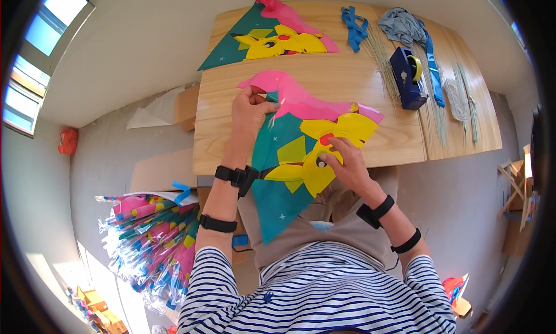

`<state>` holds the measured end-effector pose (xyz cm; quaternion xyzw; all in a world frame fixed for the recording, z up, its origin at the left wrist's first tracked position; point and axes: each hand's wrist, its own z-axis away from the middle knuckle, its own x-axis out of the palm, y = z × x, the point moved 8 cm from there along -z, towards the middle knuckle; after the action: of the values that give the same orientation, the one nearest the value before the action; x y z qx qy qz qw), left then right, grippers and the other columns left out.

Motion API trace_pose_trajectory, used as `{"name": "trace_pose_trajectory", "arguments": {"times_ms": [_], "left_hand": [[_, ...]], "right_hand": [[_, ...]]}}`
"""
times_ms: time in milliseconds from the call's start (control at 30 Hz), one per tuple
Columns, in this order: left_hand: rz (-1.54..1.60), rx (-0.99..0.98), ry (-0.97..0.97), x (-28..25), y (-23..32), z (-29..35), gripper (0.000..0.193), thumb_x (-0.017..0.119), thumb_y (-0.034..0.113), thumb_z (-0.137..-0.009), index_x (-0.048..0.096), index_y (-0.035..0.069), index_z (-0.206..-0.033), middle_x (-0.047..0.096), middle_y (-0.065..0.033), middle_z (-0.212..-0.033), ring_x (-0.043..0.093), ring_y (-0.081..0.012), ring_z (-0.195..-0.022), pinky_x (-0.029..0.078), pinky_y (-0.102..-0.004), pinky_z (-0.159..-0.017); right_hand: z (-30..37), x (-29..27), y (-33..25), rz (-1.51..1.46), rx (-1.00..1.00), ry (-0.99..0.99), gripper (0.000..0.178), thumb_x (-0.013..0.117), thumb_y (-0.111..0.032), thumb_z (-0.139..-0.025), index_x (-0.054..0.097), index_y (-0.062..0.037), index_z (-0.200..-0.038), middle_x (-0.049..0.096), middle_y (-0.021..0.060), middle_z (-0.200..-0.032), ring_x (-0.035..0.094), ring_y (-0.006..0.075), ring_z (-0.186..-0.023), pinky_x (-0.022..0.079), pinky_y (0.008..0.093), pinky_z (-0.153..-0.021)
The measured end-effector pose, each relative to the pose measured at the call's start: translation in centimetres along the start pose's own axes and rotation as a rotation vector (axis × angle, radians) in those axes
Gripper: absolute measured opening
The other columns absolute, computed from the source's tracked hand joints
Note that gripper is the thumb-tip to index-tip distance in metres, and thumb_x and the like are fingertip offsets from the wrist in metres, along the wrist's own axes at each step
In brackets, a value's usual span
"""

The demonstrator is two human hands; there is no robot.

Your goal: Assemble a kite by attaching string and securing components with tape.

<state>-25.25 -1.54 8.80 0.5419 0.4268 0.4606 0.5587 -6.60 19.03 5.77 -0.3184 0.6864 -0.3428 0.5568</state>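
A teal, pink and yellow kite sail, printed with a cartoon animal face, lies partly on the wooden table. Its lower teal corner hangs over the near edge above my lap. My left hand pinches the sail where teal meets pink, with the fingertips closed on the fabric. Over the yellow face rests my right hand, thumb and fingers apart, touching or just above the sheet. A second sail with the same print lies flat at the table's far side, its pink end bunched up.
On the table's right stand a blue tape dispenser with thin rods beside it, blue straps, a grey cloth and a clear plastic packet. A bundle of colourful plastic-wrapped pieces sits left of my legs.
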Motion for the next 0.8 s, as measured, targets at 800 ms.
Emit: {"name": "trace_pose_trajectory", "arguments": {"times_ms": [800], "left_hand": [[0.344,-0.028,0.096,-3.5,0.7,-3.5,0.018,0.079,-0.002,-0.083,0.068,0.004,-0.096,0.072,-0.0051,-0.086,0.068,-0.0135,-0.073,0.056,-0.0251,-0.063]], "right_hand": [[-0.1,-8.7,2.7,-0.65,0.273,0.41,0.017,0.069,-0.017,-0.096,0.073,-0.0011,-0.096,0.065,-0.0008,-0.075,0.055,0.006,-0.057,0.042,0.0212,-0.052]]}}
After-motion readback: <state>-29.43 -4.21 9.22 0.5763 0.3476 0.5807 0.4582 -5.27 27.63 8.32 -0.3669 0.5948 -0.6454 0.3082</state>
